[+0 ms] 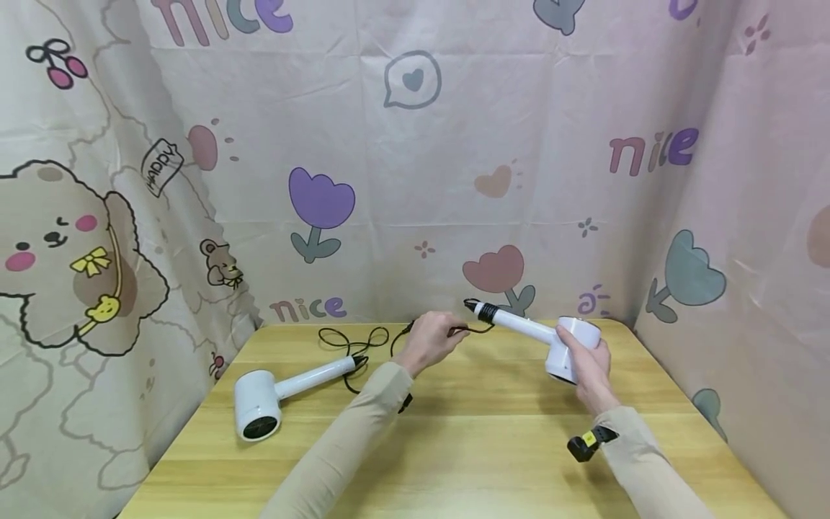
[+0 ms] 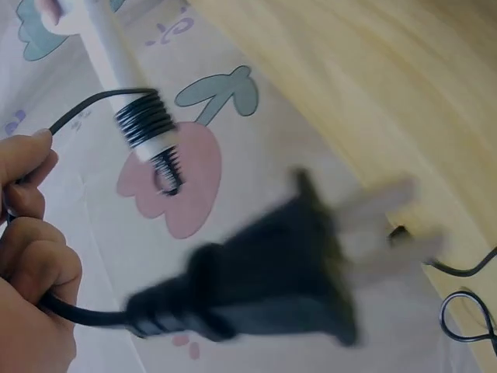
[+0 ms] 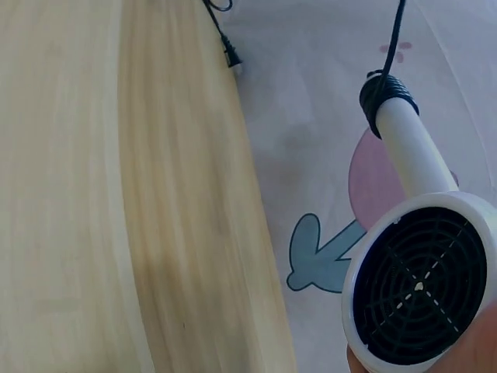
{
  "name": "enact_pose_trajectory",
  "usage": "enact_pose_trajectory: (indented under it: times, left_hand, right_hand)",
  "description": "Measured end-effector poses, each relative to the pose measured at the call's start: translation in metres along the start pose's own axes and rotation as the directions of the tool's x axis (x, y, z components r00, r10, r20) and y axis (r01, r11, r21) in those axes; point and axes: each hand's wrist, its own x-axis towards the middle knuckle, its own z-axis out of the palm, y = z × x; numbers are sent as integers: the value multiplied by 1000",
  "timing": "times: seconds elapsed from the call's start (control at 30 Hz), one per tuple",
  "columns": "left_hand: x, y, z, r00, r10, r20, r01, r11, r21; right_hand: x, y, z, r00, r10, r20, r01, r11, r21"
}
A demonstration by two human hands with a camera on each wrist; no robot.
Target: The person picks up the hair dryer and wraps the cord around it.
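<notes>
My right hand grips the head of a white hair dryer, raised above the table with its handle pointing left. Several turns of black cord are wound round the end of that handle. My left hand pinches the loose stretch of this cord between thumb and fingers. From the left hand hangs a two-pin plug, close and blurred in the left wrist view. The dryer's round black grille faces the right wrist camera, where only a bit of the right hand shows.
A second white hair dryer lies on the left of the wooden table, its black cord loosely looped behind it. Another plug lies by the table's back edge. Printed curtains hang behind and at both sides.
</notes>
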Motion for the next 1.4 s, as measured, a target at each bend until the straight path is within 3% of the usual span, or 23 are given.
enact_pose_trajectory:
  times: [0.13,0.27,0.43,0.57,0.77,0.97,1.03,1.4]
  left_hand:
    - [0,-2,-6,999,-17,-47,18,1000,19]
    - [1,-4,-11,995,-50,-87,53,998,29]
    - [4,-7,-16,985,-86,-150,90,996,22]
    - [5,-10,-17,975,-144,-168,144,989,-9]
    - [3,-17,-14,952,-286,-114,276,957,-94]
    - [0,-30,-11,880,-469,-80,442,868,-227]
    - [-2,-34,-11,865,-493,-92,461,854,-242]
    - [-3,-42,-6,849,-505,-155,446,843,-302]
  right_hand:
    - [1,2,0,999,-44,30,46,996,-71]
    - [1,1,-4,987,-95,126,113,983,-142]
    - [3,-2,-12,939,-193,285,257,944,-207]
    - [5,-6,-16,909,-207,361,303,923,-235]
    - [5,-10,-17,868,-164,469,312,915,-258]
    - [3,-12,-18,844,-154,514,289,937,-194]
    - [3,-12,-19,840,-149,521,275,946,-172]
    - [5,-11,-25,812,-112,572,224,966,-129]
